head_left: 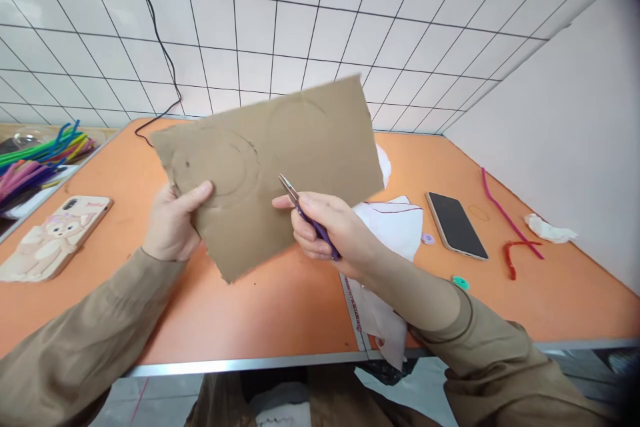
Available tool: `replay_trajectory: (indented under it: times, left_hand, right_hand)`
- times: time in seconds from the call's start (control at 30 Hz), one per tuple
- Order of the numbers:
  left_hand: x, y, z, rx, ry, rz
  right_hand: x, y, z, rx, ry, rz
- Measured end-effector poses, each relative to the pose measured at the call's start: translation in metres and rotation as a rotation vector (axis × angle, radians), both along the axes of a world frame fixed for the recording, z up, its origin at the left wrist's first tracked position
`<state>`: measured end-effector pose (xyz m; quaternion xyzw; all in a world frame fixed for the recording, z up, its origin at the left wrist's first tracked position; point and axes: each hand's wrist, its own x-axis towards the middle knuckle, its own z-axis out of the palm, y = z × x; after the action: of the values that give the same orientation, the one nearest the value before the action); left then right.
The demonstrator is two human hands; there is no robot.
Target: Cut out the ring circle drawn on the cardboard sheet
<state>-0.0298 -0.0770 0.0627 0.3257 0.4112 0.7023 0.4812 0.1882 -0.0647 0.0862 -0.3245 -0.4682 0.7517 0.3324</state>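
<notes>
My left hand grips the lower left edge of a brown cardboard sheet, thumb on top, holding it tilted above the orange table. Faint circles are drawn on the cardboard. My right hand is closed round purple-handled scissors, whose blades point up and left against the cardboard's face near its middle. White fabric with red stitching lies under my right wrist and hangs over the table's front edge.
A phone in a cartoon case lies at the left. Coloured pipe cleaners sit in a tray beyond it. At the right are a dark phone, pink and red pipe cleaners, a crumpled tissue and a wall.
</notes>
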Motion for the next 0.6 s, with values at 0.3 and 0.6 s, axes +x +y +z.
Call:
replay_trajectory:
  times: [0.3,0.6]
  left_hand:
    - [-0.006,0.006,0.005,-0.176,-0.142,0.089]
    - [0.004,0.001,-0.005,-0.42,-0.16,-0.11]
  right_hand:
    - [-0.002,0.0,-0.008,-0.005,0.06,0.145]
    - [0.009,0.014,0.001,0.058,0.071,0.105]
